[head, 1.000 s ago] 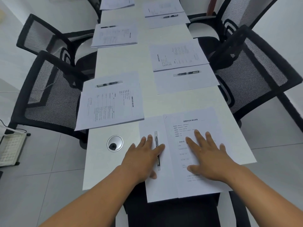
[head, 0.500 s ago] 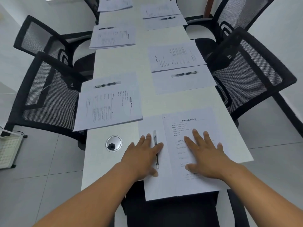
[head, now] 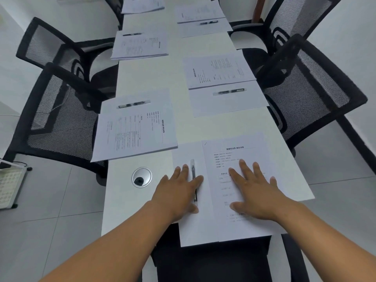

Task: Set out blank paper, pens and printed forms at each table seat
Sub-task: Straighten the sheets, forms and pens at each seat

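1. The table [head: 203, 127] is long and white, with a set already laid at each side seat; the end-seat set lies at the near edge, under your hands.
2. The printed form [head: 250, 159] is a white sheet with a heading and rows of small dark text. It looks light and floppy, and likely to skate on the smooth top – press flat and slide it rather than pinch a corner. Your right hand [head: 258, 192] lies spread flat on it, gripping nothing.
3. The blank paper [head: 195, 224] shows as a strip to the left of the form, its near end hanging off the table edge (the form overlaps it). It should crease easily, so move it by the palm.
4. The pen [head: 192, 171] is slim with a clear barrel – it may roll. Your left hand [head: 179, 192] rests flat over its lower part, fingers straight.
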